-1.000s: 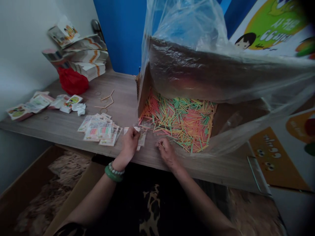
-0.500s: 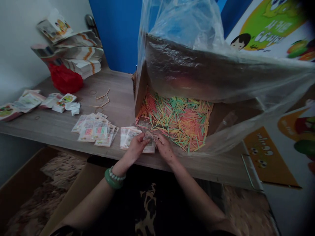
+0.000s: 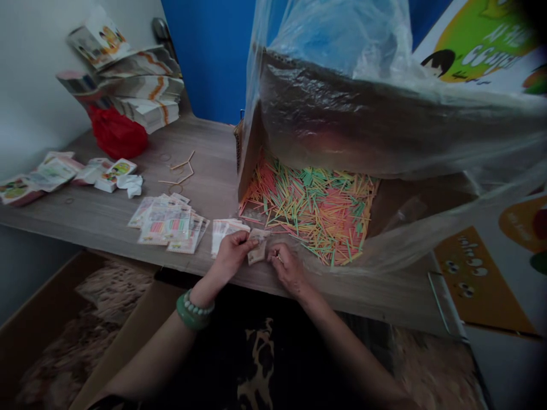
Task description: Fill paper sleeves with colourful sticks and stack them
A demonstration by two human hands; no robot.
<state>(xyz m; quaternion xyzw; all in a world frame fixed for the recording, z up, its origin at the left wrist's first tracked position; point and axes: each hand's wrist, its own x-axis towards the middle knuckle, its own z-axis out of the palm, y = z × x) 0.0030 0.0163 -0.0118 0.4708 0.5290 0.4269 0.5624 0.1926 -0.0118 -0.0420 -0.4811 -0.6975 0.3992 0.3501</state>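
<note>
My left hand grips a small clear plastic packet between thumb and fingers, just above the table. Close to its right side, my right hand is closed, fingers curled in; whatever it pinches is too small to make out. Behind my left hand lies a stack of white printed packets. Further left, filled packets with coloured sticks overlap in a pile. Many pink, yellow, green and orange sticks lie heaped in a plastic-lined cardboard box beyond my hands.
A red plastic bag sits before stacked printed cards at the back left. Small boxes and a crumpled white tissue lie at left. Clear plastic sheeting drapes over the right side. The table's front edge runs below my wrists.
My hands have drawn apart; the packet now stays in the left hand alone. My right hand has curled up and moved slightly right and down. The view has shifted slightly.
</note>
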